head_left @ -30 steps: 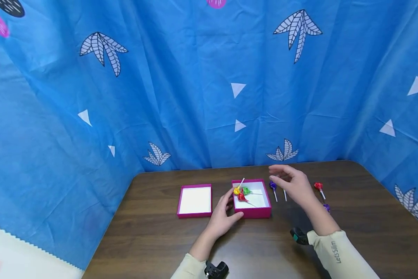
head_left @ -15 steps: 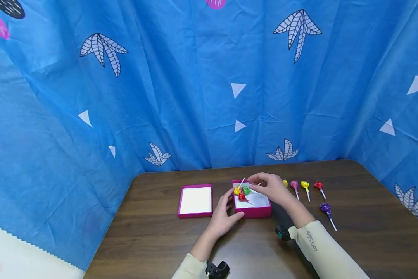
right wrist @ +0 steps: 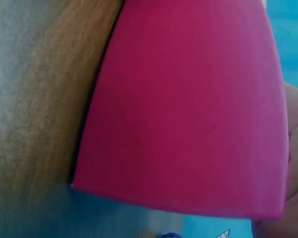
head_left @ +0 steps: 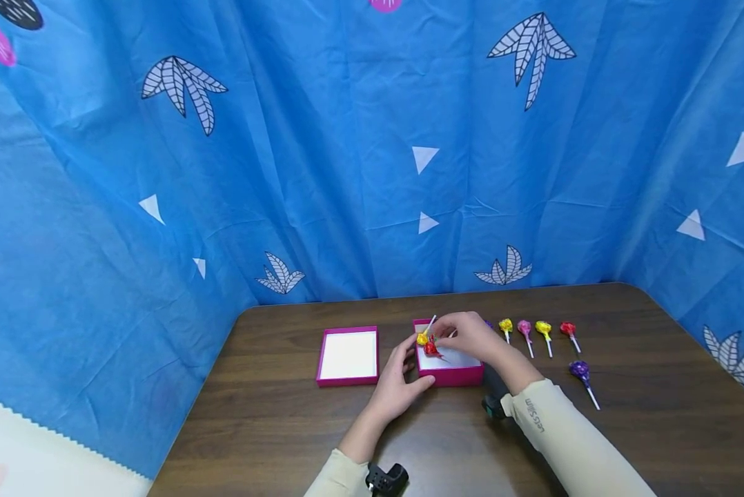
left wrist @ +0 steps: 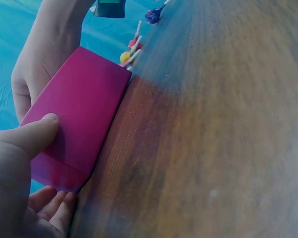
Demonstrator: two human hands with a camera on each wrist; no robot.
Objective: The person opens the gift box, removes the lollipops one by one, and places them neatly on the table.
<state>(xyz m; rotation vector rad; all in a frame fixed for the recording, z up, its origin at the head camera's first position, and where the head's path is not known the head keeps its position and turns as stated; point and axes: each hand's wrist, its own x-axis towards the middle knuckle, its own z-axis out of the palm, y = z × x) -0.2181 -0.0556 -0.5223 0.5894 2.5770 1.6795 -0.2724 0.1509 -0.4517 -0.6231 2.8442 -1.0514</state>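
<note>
A magenta box point(head_left: 465, 376) with a white inside stands on the table. My left hand point(head_left: 393, 390) grips its near left corner; in the left wrist view the thumb point(left wrist: 39, 133) lies on the magenta wall and the fingers are at the adjoining side. Inside the box are a yellow lollipop point(head_left: 422, 339), its stick pointing up, and a red lollipop point(head_left: 431, 349). My right hand point(head_left: 468, 337) reaches over the far right rim, thumb and forefinger pinching a green lollipop point(head_left: 435, 339), mostly hidden by the fingertips. The box wall hides those fingertips in both wrist views.
Left of the box lies its magenta-edged lid point(head_left: 348, 355), white inside up. To the right, a row holds a yellow lollipop point(head_left: 505, 326), a pink lollipop point(head_left: 524, 327) and others, with a purple lollipop point(head_left: 580, 371) nearer the front. A blue curtain point(head_left: 372, 172) hangs behind.
My right hand has moved left from above the lollipop row into the box, and its thumb and forefinger have closed at the green lollipop. The left hand has stayed at the box corner.
</note>
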